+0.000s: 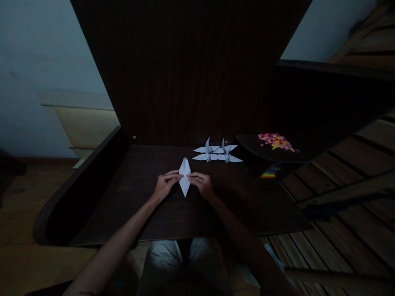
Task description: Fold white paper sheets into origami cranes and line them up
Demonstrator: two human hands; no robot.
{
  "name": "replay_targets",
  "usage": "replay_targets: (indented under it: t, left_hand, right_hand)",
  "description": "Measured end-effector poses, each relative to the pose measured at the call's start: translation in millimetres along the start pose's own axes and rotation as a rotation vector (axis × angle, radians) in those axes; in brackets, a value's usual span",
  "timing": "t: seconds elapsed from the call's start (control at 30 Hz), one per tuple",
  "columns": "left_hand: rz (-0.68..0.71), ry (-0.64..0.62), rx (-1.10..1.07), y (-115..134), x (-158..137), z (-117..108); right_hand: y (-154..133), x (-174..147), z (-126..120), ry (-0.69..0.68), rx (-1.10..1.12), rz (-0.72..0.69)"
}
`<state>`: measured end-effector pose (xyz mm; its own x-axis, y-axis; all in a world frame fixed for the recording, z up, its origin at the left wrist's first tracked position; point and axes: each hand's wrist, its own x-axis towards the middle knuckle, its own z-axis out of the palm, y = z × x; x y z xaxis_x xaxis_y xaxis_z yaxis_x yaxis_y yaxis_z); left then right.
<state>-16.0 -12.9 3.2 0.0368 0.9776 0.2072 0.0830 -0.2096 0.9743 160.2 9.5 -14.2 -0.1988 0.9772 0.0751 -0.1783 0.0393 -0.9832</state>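
Observation:
A white folded paper (185, 187), long and diamond-shaped with a split tip at its far end, is held upright between my hands above the dark desk. My left hand (166, 183) pinches its left edge, thumb toward the middle. On the opposite edge my right hand (201, 183) grips it the same way, fingers closed. Beyond my right hand, several white paper cranes (216, 157) stand in two close rows near the back panel.
Small pink, red and yellow pieces (277, 142) lie heaped on a dark corner shelf (251, 149) at the right. Beneath it sits a colourful item (268, 175). Raised side walls (77, 189) bound the desk, and a tall dark panel (191, 74) rises behind.

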Motion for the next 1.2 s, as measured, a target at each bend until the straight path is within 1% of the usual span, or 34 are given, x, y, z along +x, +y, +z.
replay_targets:
  t: [0.1, 0.2, 0.3, 0.4, 0.6, 0.73, 0.83, 0.9, 1.0, 1.07, 1.2]
  left_hand:
    - [0.006, 0.037, 0.012, -5.2, 0.4, 3.0]
    - [0.004, 0.025, -0.055, -11.5, 0.7, 5.6]
    - [-0.022, 0.034, -0.118, -14.1, 0.9, 6.5]
    - [-0.002, 0.058, -0.139, -12.6, 1.4, 6.7]
    - [0.081, 0.059, -0.019, -8.0, 1.8, 6.1]
    - [0.083, 0.031, 0.046, -3.5, 0.9, 4.3]
    - [0.082, 0.027, 0.071, 0.0, 0.2, 3.0]
    - [0.086, 0.003, 0.082, 1.5, -0.1, 2.5]
    - [0.089, -0.058, 0.108, 1.8, 0.0, 2.1]
    - [0.081, -0.076, 0.118, 1.0, 0.3, 2.0]
    - [0.064, -0.110, 0.086, 0.5, -0.2, 3.1]
  right_hand:
    - [-0.5, 1.5, 1.1, 0.030, -0.030, -0.034]
    - [-1.0, 3.3, 1.0, 0.049, -0.004, -0.054]
    - [-1.8, 3.7, 0.1, 0.039, 0.044, -0.019]
    - [-2.2, 3.5, -1.1, 0.033, 0.055, 0.018]
    - [-0.4, 2.0, 1.3, 0.029, 0.060, 0.008]
    - [2.9, 0.7, 5.3, -0.009, 0.082, 0.010]
    - [6.6, 2.1, 6.1, -0.005, 0.094, -0.021]
    - [8.0, 3.3, 5.7, -0.003, 0.085, -0.042]
    - [6.9, 3.7, 5.3, -0.016, 0.027, -0.104]
    - [5.1, 3.1, 5.5, -0.018, -0.015, -0.145]
    - [3.1, 1.4, 5.9, 0.009, -0.082, -0.178]
